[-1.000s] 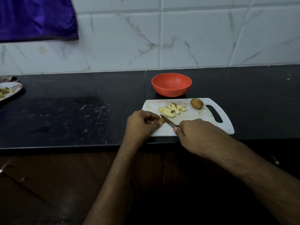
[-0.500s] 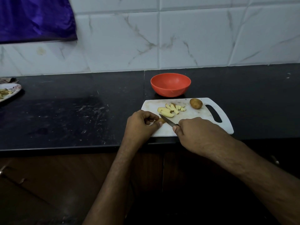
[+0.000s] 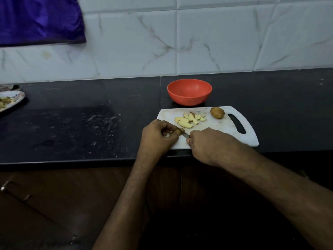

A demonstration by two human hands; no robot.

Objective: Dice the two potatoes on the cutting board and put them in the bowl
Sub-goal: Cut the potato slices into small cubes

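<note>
The counter [image 3: 72, 123] is dark polished stone, faintly glossy, with pale scuffs and smears dulling one patch. Behind it the wall tiles [image 3: 216, 42] are white, smooth and glazed, veined grey like marble. The cutting board [image 3: 221, 129] looks like white matt plastic, stained and scratched near its far edge. The bowl [image 3: 189, 91] is orange-red plastic with a soft sheen. The knife [image 3: 185, 135] shows a short stretch of grey metal blade. The whole potato [image 3: 217, 112] has dull brown skin; the cut slices [image 3: 187, 120] show pale, moist-looking flesh. A purple cloth [image 3: 39, 18] hangs with a satin shine. The cabinet fronts [image 3: 72, 195] below are dark brown wood.
</note>
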